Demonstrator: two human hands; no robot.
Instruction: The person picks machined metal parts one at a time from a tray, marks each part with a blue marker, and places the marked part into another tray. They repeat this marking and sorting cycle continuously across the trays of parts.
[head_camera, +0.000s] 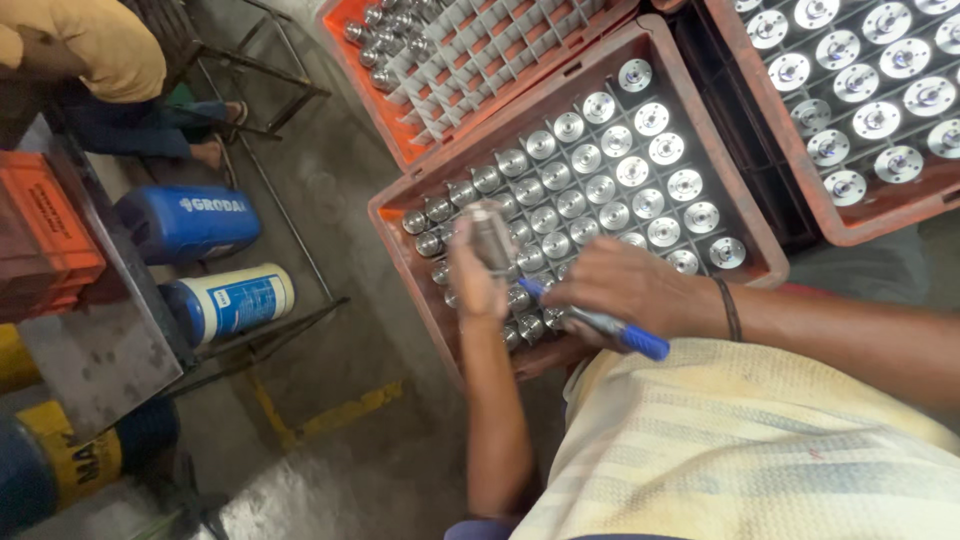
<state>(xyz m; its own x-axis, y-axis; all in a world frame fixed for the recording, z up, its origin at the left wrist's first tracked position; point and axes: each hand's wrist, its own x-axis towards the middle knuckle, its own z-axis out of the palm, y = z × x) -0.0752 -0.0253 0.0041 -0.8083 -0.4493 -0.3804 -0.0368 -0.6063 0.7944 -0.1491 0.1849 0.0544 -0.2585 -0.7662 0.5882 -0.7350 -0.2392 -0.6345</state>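
My left hand (474, 280) holds a shiny metal cylinder part (492, 236) upright above the near left of a red crate (725, 180). The crate is filled with several rows of similar round metal parts (600, 188) standing in a divider grid. My right hand (625, 287) grips a blue marker pen (600, 322), whose tip points at the lower end of the held part. A dark band circles my right wrist. My pale striped shirt fills the lower right.
An orange crate (360, 70) with a white divider grid and a few parts lies behind. Another red crate (880, 215) of parts sits at the right. Blue jugs (190, 222) and a metal table (100, 350) stand left; a seated person (100, 60) is at top left.
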